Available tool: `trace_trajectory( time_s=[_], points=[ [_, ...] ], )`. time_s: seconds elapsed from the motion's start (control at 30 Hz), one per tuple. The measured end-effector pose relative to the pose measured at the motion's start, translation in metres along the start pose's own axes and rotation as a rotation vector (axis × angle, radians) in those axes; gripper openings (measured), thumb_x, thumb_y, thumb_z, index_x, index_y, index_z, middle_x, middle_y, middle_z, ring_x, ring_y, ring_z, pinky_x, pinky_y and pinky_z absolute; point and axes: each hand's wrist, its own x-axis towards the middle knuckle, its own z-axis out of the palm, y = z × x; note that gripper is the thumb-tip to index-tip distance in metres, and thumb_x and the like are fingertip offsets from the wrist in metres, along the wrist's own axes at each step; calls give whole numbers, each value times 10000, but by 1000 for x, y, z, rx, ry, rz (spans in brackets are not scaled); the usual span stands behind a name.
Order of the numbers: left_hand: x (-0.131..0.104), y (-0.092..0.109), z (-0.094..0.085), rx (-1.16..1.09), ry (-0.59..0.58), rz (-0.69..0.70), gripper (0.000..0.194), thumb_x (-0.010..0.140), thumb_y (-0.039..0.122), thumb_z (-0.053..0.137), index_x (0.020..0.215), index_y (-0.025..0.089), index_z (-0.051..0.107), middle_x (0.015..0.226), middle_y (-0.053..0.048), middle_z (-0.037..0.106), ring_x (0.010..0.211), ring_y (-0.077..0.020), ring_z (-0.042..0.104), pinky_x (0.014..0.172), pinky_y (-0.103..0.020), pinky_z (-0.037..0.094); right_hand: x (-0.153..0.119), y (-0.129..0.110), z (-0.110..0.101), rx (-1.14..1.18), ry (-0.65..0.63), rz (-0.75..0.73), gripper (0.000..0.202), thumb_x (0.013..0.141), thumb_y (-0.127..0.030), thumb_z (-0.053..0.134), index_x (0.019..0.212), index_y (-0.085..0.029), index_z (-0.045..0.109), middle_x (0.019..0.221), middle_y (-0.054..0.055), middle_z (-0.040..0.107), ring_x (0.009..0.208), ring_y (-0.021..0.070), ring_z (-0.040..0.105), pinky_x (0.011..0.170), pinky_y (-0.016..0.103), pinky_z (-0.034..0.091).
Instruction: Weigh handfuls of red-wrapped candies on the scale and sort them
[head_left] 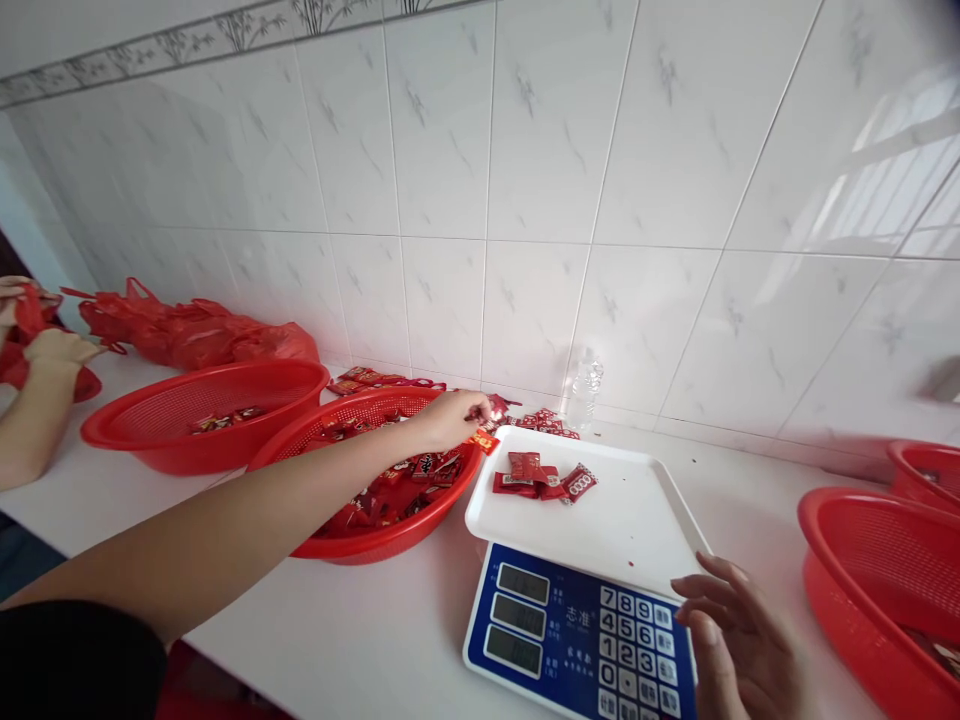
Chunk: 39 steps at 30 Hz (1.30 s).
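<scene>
My left hand [448, 420] reaches over the right rim of a red plastic basket [382, 545] of small red wrapped packets. Its fingers are curled closed, and a red-and-yellow wrapped candy [484, 440] shows just under them, by the tray's corner. On the white tray [622, 510] of a digital scale [577, 630] lie several red wrapped candies [525, 466], grouped towards the left. My right hand [742, 635] hovers by the right side of the keypad, fingers apart, holding nothing. What the scale's displays read is too dim to make out.
Another red basket [202, 375] with a few packets stands at left, before a heap of red plastic bags [202, 330]. A co-worker's hands [60, 347] handle red bags. More packets [544, 422] and a clear bottle [585, 385] line the wall. Red baskets [877, 570] stand at right.
</scene>
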Motion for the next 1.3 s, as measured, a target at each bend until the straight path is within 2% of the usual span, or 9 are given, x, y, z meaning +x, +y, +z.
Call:
trace_trajectory(
  time_s=[0.17, 0.4, 0.53, 0.63, 0.73, 0.97, 1.03, 1.2, 1.3],
  points=[
    [15, 24, 38, -25, -130, 28, 162, 727, 49, 537, 800, 174, 611, 852, -11, 683, 815, -147, 637, 712, -221, 471, 2, 0, -1, -42, -50, -14, 376, 873, -274, 594, 1236, -206, 527, 1130, 119, 590, 842, 185, 613, 666, 327, 517],
    [20, 20, 46, 97, -239, -8, 135, 824, 235, 560, 928, 196, 636, 928, -24, 689, 860, -194, 623, 731, -260, 451, 3, -10, 4, -46, -49, 5, 334, 889, -291, 572, 1209, -202, 545, 1046, 97, 600, 800, 175, 607, 666, 326, 499],
    [15, 19, 61, 155, -355, -13, 469, 817, 496, 594, 1185, 208, 563, 1144, -83, 644, 1008, -252, 600, 808, -301, 453, 2, -12, 5, -48, -37, 38, 339, 885, -326, 577, 1197, -195, 560, 969, 87, 610, 784, 184, 610, 663, 330, 488],
    [16, 24, 82, 174, -414, -10, 767, 804, 680, 502, 1396, 207, 381, 1427, -153, 435, 1258, -315, 451, 972, -381, 395, 2, -13, 5, -56, -46, 52, 339, 887, -342, 573, 1192, -194, 563, 960, 85, 607, 769, 184, 612, 660, 330, 487],
    [21, 32, 100, 164, -418, 3, 901, 773, 780, 423, 1458, 210, 288, 1523, -172, 288, 1373, -357, 293, 1066, -478, 299, 3, -12, 4, -68, -65, 45, 348, 889, -342, 571, 1204, -193, 557, 965, 86, 601, 782, 185, 610, 665, 331, 490],
    [29, 53, 118, 245, -440, 86, 847, 747, 810, 398, 1439, 327, 331, 1568, -104, 216, 1431, -370, 131, 1072, -684, 69, 3, -10, 6, -64, -68, 31, 326, 895, -350, 563, 1188, -207, 555, 1005, 88, 599, 777, 172, 610, 652, 310, 492],
    [29, 55, 122, 270, -440, 119, 825, 735, 798, 441, 1415, 334, 385, 1563, -105, 220, 1423, -374, 155, 1084, -660, 91, 3, -11, 7, -72, -70, 31, 323, 897, -347, 558, 1185, -203, 558, 948, 76, 598, 764, 175, 608, 649, 312, 485],
    [31, 52, 130, 264, -344, 227, 611, 757, 616, 585, 1288, 318, 540, 1356, -90, 471, 1297, -329, 389, 1088, -476, 276, 3, -13, 7, -72, -76, 33, 303, 897, -349, 554, 1166, -209, 562, 935, 64, 593, 756, 171, 603, 658, 315, 478],
    [33, 54, 129, 243, -335, 222, 528, 759, 533, 605, 1238, 316, 560, 1249, -73, 506, 1228, -302, 455, 1048, -417, 343, 3, -12, 7, -88, -98, 44, 315, 903, -369, 540, 1176, -212, 553, 895, 52, 591, 741, 171, 593, 664, 323, 470]
  ],
)
